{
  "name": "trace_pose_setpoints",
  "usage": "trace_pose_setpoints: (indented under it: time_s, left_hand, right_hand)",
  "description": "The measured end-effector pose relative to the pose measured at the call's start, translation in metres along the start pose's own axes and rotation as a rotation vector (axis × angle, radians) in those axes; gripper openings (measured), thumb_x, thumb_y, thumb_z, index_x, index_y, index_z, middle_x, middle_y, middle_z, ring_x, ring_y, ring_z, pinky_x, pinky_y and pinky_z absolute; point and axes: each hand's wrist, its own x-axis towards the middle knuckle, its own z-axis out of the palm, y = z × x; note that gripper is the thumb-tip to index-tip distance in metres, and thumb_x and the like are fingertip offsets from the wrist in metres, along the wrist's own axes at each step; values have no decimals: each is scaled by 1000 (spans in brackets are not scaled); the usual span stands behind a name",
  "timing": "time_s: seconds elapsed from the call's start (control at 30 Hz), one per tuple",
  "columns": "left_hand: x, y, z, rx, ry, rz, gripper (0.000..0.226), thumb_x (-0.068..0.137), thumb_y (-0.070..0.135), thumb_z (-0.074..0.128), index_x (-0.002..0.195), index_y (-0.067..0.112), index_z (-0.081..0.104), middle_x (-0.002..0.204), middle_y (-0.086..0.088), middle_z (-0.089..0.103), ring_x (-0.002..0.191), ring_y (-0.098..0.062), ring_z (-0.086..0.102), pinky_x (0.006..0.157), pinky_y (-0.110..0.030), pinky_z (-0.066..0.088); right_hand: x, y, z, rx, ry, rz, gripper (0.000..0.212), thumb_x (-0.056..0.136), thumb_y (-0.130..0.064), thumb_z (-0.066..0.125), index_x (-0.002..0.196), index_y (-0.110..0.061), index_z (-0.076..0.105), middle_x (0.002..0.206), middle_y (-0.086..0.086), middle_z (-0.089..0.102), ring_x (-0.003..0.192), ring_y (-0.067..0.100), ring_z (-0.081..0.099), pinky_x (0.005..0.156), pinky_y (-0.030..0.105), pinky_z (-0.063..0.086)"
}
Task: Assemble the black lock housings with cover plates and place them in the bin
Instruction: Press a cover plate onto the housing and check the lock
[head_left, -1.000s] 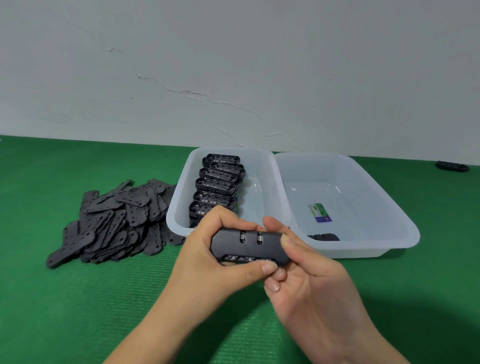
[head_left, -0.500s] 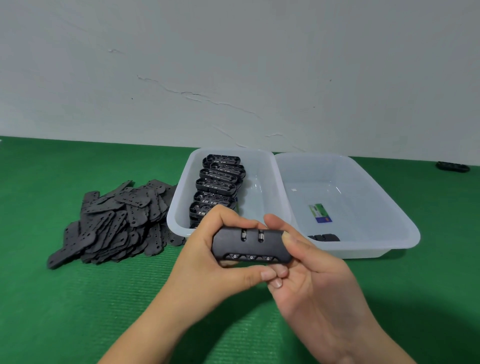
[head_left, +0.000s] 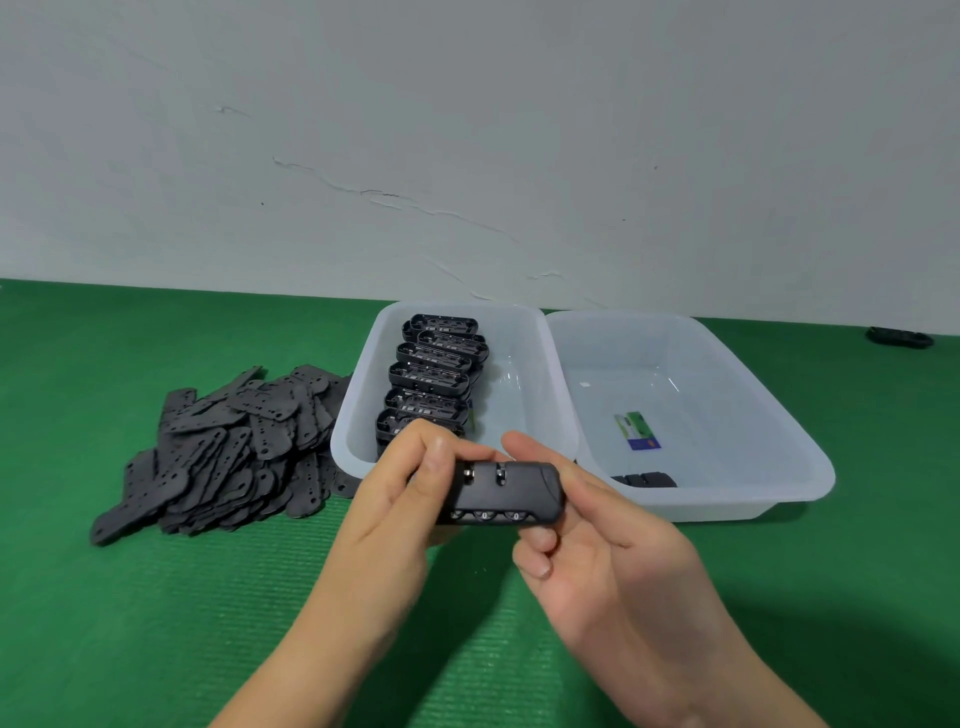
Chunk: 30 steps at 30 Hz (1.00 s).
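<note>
Both hands hold one black lock (head_left: 506, 493) in the air, just in front of the near rims of the two clear bins. The left hand (head_left: 397, 499) curls its fingers round the lock's left end. The right hand (head_left: 597, 540) pinches the right end, thumb on the far side and curled fingers underneath. The lock lies level, its dials facing the person.

The job in hand seems to be seating the cover plate on the lock's body; the plate cannot be seen, since the back of the lock faces away from the camera. To do it well, keep the lock level and squeeze evenly along its length, so the plate snaps in flat and not at one end only. Run a finger along the seam; any lifted edge calls for more pressure there. Keep fingertips off the dials so they do not turn.

Once the plate is flush, the lock belongs in the right bin (head_left: 789, 431), where one finished lock (head_left: 644, 479) already lies at the near edge beside a small card (head_left: 637, 430). It is better set down than dropped, since a knock might spring the plate loose.

The left bin (head_left: 363, 395) holds a row of open lock bodies (head_left: 431, 379) along its left side. The pile of cover plates (head_left: 234, 447) sits on the green mat (head_left: 156, 623) just left of that bin, touching its near left corner.
</note>
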Motion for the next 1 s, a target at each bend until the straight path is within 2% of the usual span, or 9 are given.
trace_pose_setpoints:
  time_s: [0.1, 0.27, 0.37, 0.43, 0.5, 0.67, 0.77, 0.9, 1.0]
  left_hand:
    - [0, -3, 1, -12, 43, -22, 31, 89, 45, 41, 78, 30, 66, 81, 8, 70, 69, 2, 61, 56, -8, 45]
    - [2, -8, 0, -31, 56, -25, 27, 87, 40, 44, 79, 28, 67, 71, 11, 63, 64, 3, 58, 55, -7, 44]
    - [3, -11, 0, -15, 61, -19, 25, 91, 36, 47, 80, 26, 67, 71, 9, 61, 64, 2, 57, 55, -8, 44]
    - [4, -13, 1, -25, 76, -16, 26, 94, 35, 48, 79, 25, 67, 71, 9, 62, 64, 2, 57, 55, -8, 44]
    - [4, -15, 1, -24, 85, -15, 27, 90, 35, 45, 79, 25, 67, 71, 11, 63, 63, 3, 57, 55, -7, 44]
    - [5, -19, 1, 3, 57, -2, 27, 90, 41, 47, 80, 24, 66, 71, 13, 60, 64, 5, 55, 55, -6, 43]
    - [6, -23, 0, 23, 27, -3, 25, 92, 40, 47, 84, 27, 66, 76, 10, 62, 68, 1, 58, 56, -8, 44]
    - [8, -35, -5, 56, 106, 25, 23, 89, 46, 44, 106, 39, 59, 67, 13, 53, 58, -7, 48, 51, -15, 41]
    - [3, -54, -13, 173, 182, 48, 26, 88, 45, 43, 79, 26, 58, 55, 6, 43, 51, -6, 36, 48, -17, 31]
  right_hand:
    - [3, 3, 1, -96, 35, -61, 44, 69, -39, 61, 101, -12, 73, 84, 5, 64, 54, 9, 41, 51, 23, 32]
    - [8, 7, -6, -321, 160, -203, 32, 63, -27, 80, 94, -20, 72, 68, -6, 59, 56, 7, 46, 47, 19, 38]
    - [11, 8, -10, -375, 195, -241, 22, 65, -27, 70, 84, -18, 73, 65, -5, 61, 54, 7, 50, 46, 18, 40]
    - [13, 9, -11, -384, 214, -231, 13, 82, -24, 61, 83, -19, 74, 70, -1, 64, 54, 9, 52, 46, 20, 41]
    - [16, 10, -12, -375, 250, -216, 26, 89, -29, 52, 83, -18, 74, 79, 5, 67, 54, 11, 52, 45, 21, 40]
    - [17, 10, -11, -416, 251, -161, 47, 66, -57, 55, 89, -21, 74, 92, 9, 70, 54, 12, 53, 43, 23, 38]
    - [16, 11, -12, -495, 209, -203, 26, 68, -37, 72, 87, -20, 73, 75, 0, 67, 54, 9, 53, 44, 20, 39]
    - [18, 4, -16, -527, 250, -322, 13, 81, -6, 66, 89, -16, 70, 63, -5, 65, 51, 6, 53, 44, 17, 42]
    - [21, -20, -19, -530, 297, -442, 17, 80, -4, 65, 87, -19, 69, 60, -6, 64, 50, 6, 53, 45, 16, 43]
